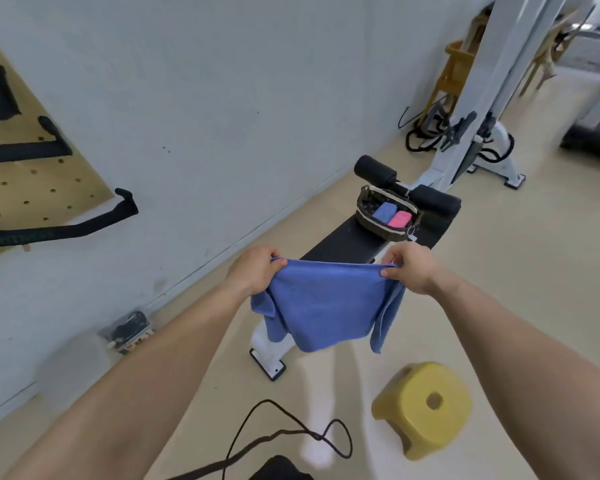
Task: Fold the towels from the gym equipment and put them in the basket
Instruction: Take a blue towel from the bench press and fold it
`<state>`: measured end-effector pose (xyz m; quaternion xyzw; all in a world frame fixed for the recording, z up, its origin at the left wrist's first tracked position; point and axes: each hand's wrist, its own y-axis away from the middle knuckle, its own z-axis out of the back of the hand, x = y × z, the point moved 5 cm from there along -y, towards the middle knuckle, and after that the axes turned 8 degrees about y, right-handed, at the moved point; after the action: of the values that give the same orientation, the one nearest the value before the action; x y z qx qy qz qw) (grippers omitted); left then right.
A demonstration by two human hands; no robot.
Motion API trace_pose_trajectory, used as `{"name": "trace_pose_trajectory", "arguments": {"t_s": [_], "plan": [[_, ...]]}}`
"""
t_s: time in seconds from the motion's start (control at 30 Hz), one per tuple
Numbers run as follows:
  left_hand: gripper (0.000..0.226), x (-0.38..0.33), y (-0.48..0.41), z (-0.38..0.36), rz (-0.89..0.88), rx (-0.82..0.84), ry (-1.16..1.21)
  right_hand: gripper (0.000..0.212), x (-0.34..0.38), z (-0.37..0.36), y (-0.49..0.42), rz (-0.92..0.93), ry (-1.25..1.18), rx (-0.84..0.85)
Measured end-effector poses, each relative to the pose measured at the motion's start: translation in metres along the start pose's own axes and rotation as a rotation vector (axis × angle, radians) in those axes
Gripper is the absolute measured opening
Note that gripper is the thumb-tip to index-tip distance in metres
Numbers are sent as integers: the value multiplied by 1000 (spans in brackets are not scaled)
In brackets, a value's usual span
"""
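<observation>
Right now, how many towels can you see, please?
3: a blue towel held by left hand and right hand; a folded blue towel and folded pink towel in the basket. More may be hidden.

The black bench (pixel 336 245) runs away from me toward the wall, and the basket (pixel 374 228) sits on its far end, just before the foam rollers (pixel 374 169). In the basket a blue towel (pixel 383 212) and a pink towel (pixel 399 219) lie rolled side by side, touching. The bench stands on the beige floor (pixel 516 289) on a white foot (pixel 269 355). A yellow stool (pixel 423 407) stands upright on the floor to my right, near that foot. A black cord (pixel 340 441) loops across the floor close to me. On my left a small box (pixel 129 329), too blurred to name, lies at the wall's base. Farther off, a white machine base (pixel 499 168) and black cables (pixel 418 140) rest on the floor.
</observation>
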<state>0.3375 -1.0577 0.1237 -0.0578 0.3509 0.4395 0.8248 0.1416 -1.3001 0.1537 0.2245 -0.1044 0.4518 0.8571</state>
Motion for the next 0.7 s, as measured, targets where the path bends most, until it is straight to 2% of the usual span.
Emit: {"name": "trace_pose_trajectory", "arguments": {"t_s": [0.37,0.7], "plan": [[14,-24,-144,15,8,-80,-91,14,-29,41,-154,69,35,74],[7,-24,-304,34,77,-66,107,13,-24,95,-323,111,119,105]]}}
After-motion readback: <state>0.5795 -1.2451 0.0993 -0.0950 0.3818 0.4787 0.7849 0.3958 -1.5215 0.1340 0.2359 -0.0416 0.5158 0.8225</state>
